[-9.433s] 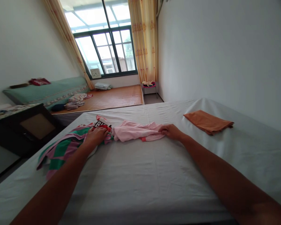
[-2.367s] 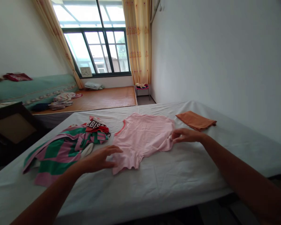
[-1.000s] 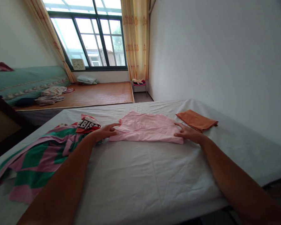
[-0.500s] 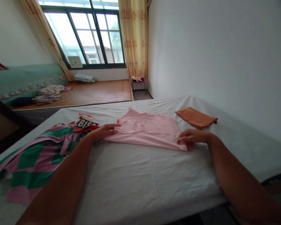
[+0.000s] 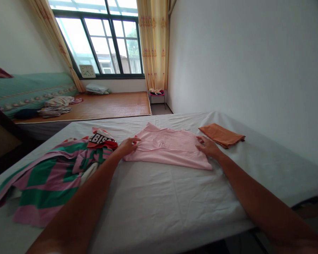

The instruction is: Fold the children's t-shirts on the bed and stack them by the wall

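Note:
A pink collared shirt (image 5: pixel 169 146) lies folded into a wide flat shape on the white sheet (image 5: pixel 148 197), its collar at the far left side. My left hand (image 5: pixel 127 146) is at the shirt's left edge, thumb and fingers apart over the cloth. At the right edge, my right hand (image 5: pixel 208 146) has its fingers spread, with the tips over the pink fabric. Neither hand grips the cloth. Beyond my right hand rests a folded orange cloth (image 5: pixel 222 134).
Left of my left arm lies a heap with a green and pink checked garment (image 5: pixel 55 176) and a red garment with lettering (image 5: pixel 102 139). A white wall (image 5: pixel 241 63) borders the right side. Farther off stands a bed with a brown mat (image 5: pixel 116 104) below a window.
My right hand has let go of the shirt's near right corner and moved away from me along its right edge. My left hand's fingers have loosened. The view has shifted slightly.

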{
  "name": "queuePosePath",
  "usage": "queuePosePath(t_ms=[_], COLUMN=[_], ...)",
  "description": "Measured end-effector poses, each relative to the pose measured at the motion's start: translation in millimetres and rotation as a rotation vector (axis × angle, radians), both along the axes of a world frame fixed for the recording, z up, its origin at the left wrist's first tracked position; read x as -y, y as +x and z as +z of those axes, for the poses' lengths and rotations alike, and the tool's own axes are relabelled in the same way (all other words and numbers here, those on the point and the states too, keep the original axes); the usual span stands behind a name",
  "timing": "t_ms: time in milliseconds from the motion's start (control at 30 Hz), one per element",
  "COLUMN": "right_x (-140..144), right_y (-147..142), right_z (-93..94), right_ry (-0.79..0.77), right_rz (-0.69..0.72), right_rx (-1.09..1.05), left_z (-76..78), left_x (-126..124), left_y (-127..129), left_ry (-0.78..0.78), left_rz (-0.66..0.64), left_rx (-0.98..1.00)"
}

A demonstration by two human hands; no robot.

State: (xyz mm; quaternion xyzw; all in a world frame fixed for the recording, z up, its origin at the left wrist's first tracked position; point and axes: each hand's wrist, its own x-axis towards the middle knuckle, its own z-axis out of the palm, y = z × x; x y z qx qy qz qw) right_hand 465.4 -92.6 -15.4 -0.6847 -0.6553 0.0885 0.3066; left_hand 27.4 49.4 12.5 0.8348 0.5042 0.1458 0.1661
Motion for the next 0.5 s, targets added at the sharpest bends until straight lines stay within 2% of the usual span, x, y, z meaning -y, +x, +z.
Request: queuePosePath(t_ms=[67,200,267,333,400,500], right_x=[-0.4,0.6,-0.9,-6.6,-17.6,-42.4], right_y=[-3.7,-7.6,-8.0,-7.0,-4.6,-0.8], right_z=[-1.1,0.4,5.1,13.2,23.4,35.6], right_ry=[-0.004,-0.036,-0.077,-0.121,-0.144,-0.156], right_rz=[0.016,0.046,0.072,0.098,0.111,0.066], right_rx=[0.061,0.134,0.149,0.155,0.173,0.232], left_z=[10.7,38.6,50.2,56.2,55.5,44.7], left_x=[3.4,11.3,13.4,11.9,5.8,-11.0], left_y=[-5.4,-24.0,-31.8,-35.9,-35.0,-23.6], left_ry=[-0.095,-0.295,-0.386,-0.382,-0.262,-0.054], left_rz=[-0.065,-0.318,-0.367,-0.334,-0.254,-0.111], left_rx=[-0.029,-0.188,-0.293,-0.350,-0.319,-0.204])
